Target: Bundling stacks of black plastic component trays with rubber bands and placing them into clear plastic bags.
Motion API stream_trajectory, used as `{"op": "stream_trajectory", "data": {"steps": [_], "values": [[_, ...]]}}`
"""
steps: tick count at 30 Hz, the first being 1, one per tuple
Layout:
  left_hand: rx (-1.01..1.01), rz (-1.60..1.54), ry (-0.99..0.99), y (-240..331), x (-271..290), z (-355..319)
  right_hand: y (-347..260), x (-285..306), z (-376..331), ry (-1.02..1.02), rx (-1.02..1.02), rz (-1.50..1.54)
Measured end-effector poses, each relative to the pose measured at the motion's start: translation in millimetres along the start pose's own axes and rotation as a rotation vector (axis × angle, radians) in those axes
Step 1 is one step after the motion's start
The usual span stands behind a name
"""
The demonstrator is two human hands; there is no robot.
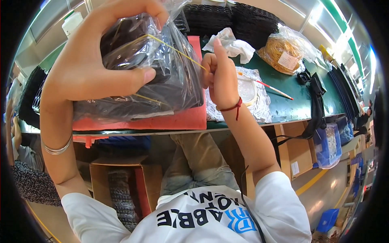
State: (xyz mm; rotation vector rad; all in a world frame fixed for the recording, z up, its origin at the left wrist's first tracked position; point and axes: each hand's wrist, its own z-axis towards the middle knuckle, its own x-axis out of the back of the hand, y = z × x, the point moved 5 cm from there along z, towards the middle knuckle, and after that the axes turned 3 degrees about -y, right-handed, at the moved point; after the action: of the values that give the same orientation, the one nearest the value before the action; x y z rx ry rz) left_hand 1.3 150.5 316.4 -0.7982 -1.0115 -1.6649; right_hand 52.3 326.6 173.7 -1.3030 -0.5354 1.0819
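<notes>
A clear plastic bag point(182, 87) of black parts lies on a red mat point(162, 122) at the table's front edge. My left hand point(79, 67) is wrapped round the bag's upper left part, thumb on the near side and fingers over the far side. A yellow rubber band point(175, 49) runs across the bag and stretches out to the right. Its right end is pinched in the curled fingers of my right hand point(223, 81), whose thumb points up. Another stretch of the band shows lower on the bag, below my left thumb.
Beyond my right hand lie crumpled white tissue point(231, 43), a white cloth point(261, 101) with a shallow dish, and a red-and-white pen point(277, 91). A bag of rubber bands point(281, 54) sits farther right. Stacks of black mesh point(227, 20) line the back; cardboard boxes point(121, 160) stand below.
</notes>
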Motion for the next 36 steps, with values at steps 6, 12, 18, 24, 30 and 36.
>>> {"op": "stream_trajectory", "data": {"steps": [6, 12, 18, 24, 30, 36], "values": [[-0.055, 0.098, 0.015, 4.5, -4.6, 2.2, -2.8, 4.2, 20.9, -0.04, -0.072, -0.037], [-0.051, 0.017, 0.018, 5.7, -4.3, 19.9, 2.9, 5.8, 25.6, -0.239, -0.126, -0.138], [0.051, 0.084, -0.096, -18.5, -25.6, 39.8, 7.1, 7.1, 20.1, -0.164, -0.212, -0.146], [0.073, 0.047, -0.189, -35.9, -68.5, 73.0, -27.8, 41.0, 10.7, -0.15, 0.066, -0.696], [0.058, 0.35, 0.125, -29.7, -61.2, 66.6, -119.6, 35.0, 3.0, -0.046, 0.466, -0.556], [0.089, 0.767, 0.485, 25.2, -31.8, 2.5, -159.2, -43.4, 19.9, -0.511, 0.734, -0.821]]}}
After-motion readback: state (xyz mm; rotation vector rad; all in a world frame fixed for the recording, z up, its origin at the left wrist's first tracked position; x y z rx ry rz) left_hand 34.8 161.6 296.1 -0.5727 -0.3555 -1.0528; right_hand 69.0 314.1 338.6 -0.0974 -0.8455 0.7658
